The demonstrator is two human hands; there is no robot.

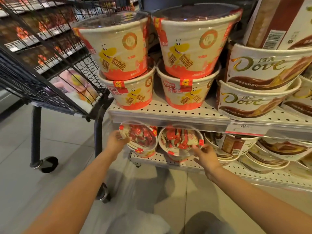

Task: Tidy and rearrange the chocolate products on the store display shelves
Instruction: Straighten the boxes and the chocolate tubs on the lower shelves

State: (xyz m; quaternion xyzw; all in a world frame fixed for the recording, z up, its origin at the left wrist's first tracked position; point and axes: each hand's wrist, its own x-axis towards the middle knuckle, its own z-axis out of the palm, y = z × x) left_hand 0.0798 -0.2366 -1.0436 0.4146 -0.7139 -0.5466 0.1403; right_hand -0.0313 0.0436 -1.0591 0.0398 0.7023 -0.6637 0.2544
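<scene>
I saw two bare forearms in my head view, with no sleeve reaching either wrist. The left hand (116,141) and right hand (208,157) wore no gloves, and I made out no rings, watch or bracelet. Grey fabric, seemingly trousers (207,223), showed at the bottom edge below me.

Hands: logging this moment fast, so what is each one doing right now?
Left hand: grips the rim of the left wafer tub on the lower shelf.
Right hand: open, fingers reaching the right wafer tub, not gripping.
</scene>
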